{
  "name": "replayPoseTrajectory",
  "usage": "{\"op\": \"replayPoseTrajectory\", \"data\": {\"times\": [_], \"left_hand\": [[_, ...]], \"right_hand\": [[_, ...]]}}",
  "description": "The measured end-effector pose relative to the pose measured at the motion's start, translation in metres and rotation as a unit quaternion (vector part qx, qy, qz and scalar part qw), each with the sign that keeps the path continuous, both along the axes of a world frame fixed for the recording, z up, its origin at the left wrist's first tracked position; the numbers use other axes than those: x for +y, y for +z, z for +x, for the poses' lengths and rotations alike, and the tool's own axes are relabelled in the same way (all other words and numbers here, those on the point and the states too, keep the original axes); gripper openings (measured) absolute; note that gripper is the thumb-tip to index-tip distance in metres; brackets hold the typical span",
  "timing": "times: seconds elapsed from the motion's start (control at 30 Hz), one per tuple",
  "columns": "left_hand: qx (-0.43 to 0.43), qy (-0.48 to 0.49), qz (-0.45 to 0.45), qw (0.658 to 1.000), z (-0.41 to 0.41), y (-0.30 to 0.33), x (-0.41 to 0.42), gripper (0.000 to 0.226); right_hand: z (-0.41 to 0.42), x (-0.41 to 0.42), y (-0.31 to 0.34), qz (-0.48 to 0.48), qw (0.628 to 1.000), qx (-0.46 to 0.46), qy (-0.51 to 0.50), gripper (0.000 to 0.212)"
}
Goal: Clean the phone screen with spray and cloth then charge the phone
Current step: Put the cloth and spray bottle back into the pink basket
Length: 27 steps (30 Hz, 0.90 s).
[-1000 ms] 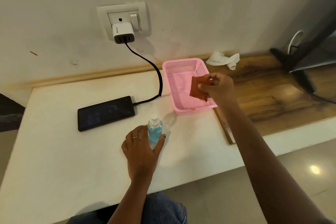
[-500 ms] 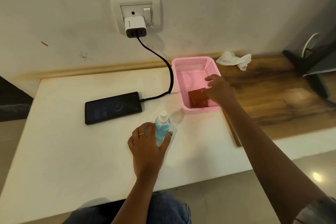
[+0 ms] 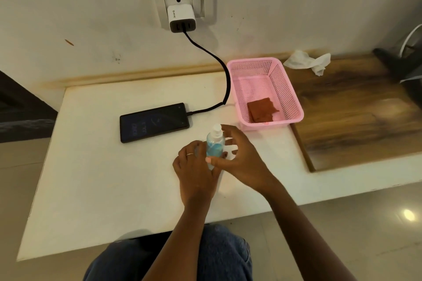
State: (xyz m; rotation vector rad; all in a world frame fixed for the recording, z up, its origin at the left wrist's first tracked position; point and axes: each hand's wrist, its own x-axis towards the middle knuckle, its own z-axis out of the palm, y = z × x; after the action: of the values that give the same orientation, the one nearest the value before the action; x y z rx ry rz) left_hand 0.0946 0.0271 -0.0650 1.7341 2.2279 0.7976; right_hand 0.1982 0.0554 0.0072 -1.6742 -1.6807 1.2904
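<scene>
A black phone [image 3: 154, 122] lies flat on the white table [image 3: 96, 185], its screen faintly lit. A black cable [image 3: 225, 80] runs from its right end up to the white charger [image 3: 181, 18] in the wall socket. A small spray bottle [image 3: 215, 143] of blue liquid stands upright in front of the phone. My left hand [image 3: 196, 171] wraps around its lower part. My right hand [image 3: 239, 157] closes on the same bottle from the right, thumb across its front. A brown cloth [image 3: 261, 109] lies folded in the pink basket [image 3: 290, 93].
A crumpled white tissue [image 3: 306, 60] lies on the wooden surface [image 3: 356, 116] right of the basket. Dark objects [image 3: 406, 66] and a white wire sit at the far right. A switch [image 3: 196, 3] is next to the socket. My jeans-clad knees show below the table's front edge.
My right hand let go of the brown cloth in the pink basket and moved back left to the spray bottle. The left hand stayed on the bottle.
</scene>
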Motion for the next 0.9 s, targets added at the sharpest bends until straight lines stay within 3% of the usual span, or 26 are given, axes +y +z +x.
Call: {"op": "replayPoseTrajectory", "data": {"times": [0.13,0.23,0.43,0.77,0.9], "left_hand": [[-0.007,-0.001,-0.004,1.0,0.0,-0.001,0.001,0.061],[0.009,-0.003,0.019,1.0,0.0,-0.003,0.003,0.057],[0.017,-0.004,-0.013,1.0,-0.002,-0.006,0.004,0.071],[0.035,-0.016,-0.003,0.999,-0.003,-0.008,0.002,0.067],[0.037,-0.014,-0.01,0.999,-0.003,-0.007,0.001,0.066]], "right_hand": [[-0.014,-0.003,-0.014,0.011,0.996,-0.047,-0.074,0.062],[-0.012,-0.006,-0.011,0.057,0.992,-0.042,-0.107,0.057],[0.004,-0.003,0.006,0.137,0.975,-0.019,-0.175,0.056],[0.042,0.05,0.052,0.233,0.946,0.011,-0.224,0.051],[0.052,0.086,0.047,0.244,0.942,-0.046,-0.224,0.052]]}}
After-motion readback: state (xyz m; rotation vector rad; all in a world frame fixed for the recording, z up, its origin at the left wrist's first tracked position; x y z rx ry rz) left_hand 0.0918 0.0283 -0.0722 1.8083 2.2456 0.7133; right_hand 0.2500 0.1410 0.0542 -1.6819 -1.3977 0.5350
